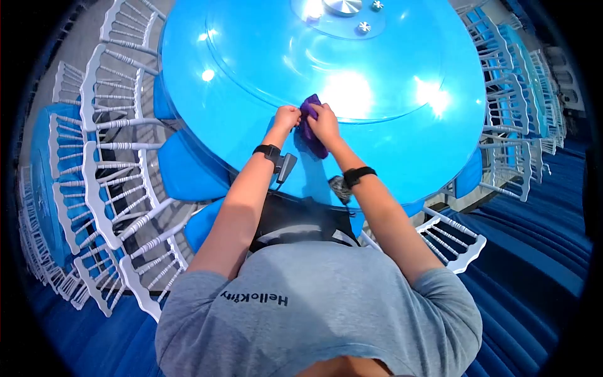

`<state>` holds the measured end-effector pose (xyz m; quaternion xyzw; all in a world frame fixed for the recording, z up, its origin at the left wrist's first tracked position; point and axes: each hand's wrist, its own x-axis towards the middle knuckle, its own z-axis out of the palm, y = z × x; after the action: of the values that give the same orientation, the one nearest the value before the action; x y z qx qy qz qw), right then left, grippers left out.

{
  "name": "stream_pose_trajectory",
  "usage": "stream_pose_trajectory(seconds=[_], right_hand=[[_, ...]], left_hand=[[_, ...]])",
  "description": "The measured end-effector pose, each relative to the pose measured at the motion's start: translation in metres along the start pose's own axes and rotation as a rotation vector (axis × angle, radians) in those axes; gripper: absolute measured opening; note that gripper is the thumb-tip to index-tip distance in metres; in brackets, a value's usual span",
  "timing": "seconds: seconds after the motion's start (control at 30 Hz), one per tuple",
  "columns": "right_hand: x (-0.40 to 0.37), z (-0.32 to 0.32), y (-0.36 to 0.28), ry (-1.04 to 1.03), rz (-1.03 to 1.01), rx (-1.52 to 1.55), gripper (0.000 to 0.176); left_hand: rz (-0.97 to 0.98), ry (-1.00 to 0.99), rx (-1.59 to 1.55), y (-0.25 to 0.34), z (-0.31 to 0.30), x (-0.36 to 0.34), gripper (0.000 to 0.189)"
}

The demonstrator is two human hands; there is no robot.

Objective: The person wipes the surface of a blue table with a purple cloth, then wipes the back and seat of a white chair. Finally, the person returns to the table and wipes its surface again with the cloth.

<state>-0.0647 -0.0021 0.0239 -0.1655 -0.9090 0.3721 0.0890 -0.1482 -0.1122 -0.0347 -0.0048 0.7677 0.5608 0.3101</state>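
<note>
Purple cloth (310, 102) sits bunched at the near edge of the blue table (402, 151), left hand (287, 117) and right hand (324, 123) curled tight on it; the glossy top may let it skid loose

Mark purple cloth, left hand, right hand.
purple cloth (314, 146), head view, lower fold below the hands
left hand (287, 117), head view, back of hand
right hand (324, 122), head view, back of hand
</note>
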Motion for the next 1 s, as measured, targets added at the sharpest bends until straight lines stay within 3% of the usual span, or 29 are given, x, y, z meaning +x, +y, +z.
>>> stream_pose_trajectory(seconds=[0.07,0.13,0.2,0.27,0.37,0.53,0.6,0.67,0.73,0.83,1.0], right_hand=[[-0.005,-0.022,0.016,-0.099,0.022,-0.004,0.034],[-0.015,-0.037,0.033,-0.176,0.2,0.296,0.034],[-0.035,-0.053,0.037,-0.187,0.222,0.435,0.035],[-0.055,-0.067,0.025,-0.252,0.435,0.919,0.037],[-0.077,-0.081,0.015,-0.356,0.433,1.12,0.034],[-0.088,-0.088,-0.011,-0.43,0.435,1.363,0.027],[-0.085,-0.077,-0.012,-0.428,0.434,1.322,0.024],[-0.08,-0.072,-0.025,-0.482,0.347,1.034,0.022],[-0.077,-0.068,-0.041,-0.445,0.283,1.004,0.03],[-0.072,-0.065,-0.066,-0.313,0.029,1.089,0.044],[-0.08,-0.08,-0.088,-0.268,0.058,1.085,0.04]], left_hand=[[-0.065,-0.124,0.018,0.007,0.001,-0.012,0.025],[0.113,-0.148,0.018,0.014,0.005,-0.03,0.027],[0.21,-0.205,0.155,0.017,0.008,-0.049,0.033],[0.219,-0.492,0.029,0.021,0.009,-0.068,0.043],[0.105,-0.853,-0.088,0.033,-0.001,-0.086,0.056],[0.226,-0.881,0.036,0.042,-0.021,-0.095,0.052],[0.294,-0.839,0.045,0.042,-0.03,-0.097,0.048],[0.314,-0.807,0.108,0.039,-0.041,-0.096,0.047],[0.329,-0.771,0.163,0.046,-0.057,-0.104,0.046],[0.278,-0.804,0.118,0.048,-0.087,-0.11,0.039],[0.292,-0.741,0.11,0.06,-0.126,-0.136,0.042]])
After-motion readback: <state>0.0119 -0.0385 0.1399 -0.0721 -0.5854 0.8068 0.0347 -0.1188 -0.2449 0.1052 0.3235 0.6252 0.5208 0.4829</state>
